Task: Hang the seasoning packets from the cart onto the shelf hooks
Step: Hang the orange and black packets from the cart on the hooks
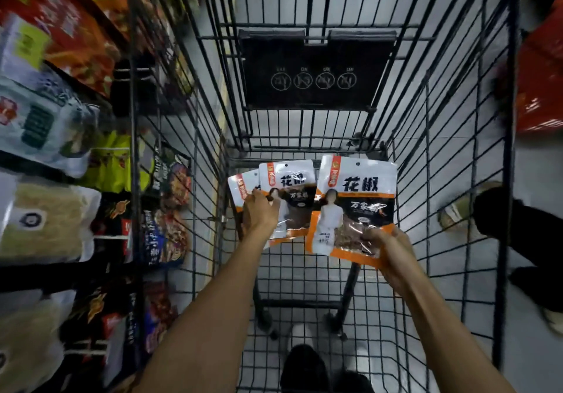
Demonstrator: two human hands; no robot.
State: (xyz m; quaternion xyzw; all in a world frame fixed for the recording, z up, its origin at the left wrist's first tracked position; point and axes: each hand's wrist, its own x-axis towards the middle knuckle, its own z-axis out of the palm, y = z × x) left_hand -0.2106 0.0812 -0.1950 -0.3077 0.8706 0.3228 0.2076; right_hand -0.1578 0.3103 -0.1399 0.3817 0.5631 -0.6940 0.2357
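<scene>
While your right hand (387,249) pinches one seasoning packet (356,197) by its 5 o'clock corner, your left hand (259,210) grips two more packets (286,185) at their 8 o'clock edge, both inside the cart (457,149). Keep hang holes (358,164) at 12; carry toward the shelf (45,149) at 9 o'clock; hooks not in view.

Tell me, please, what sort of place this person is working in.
Most likely a supermarket aisle: a wire shopping cart, shelves of packaged food beside it, and matching seasoning packets gripped in the left hand and the right hand.
</scene>
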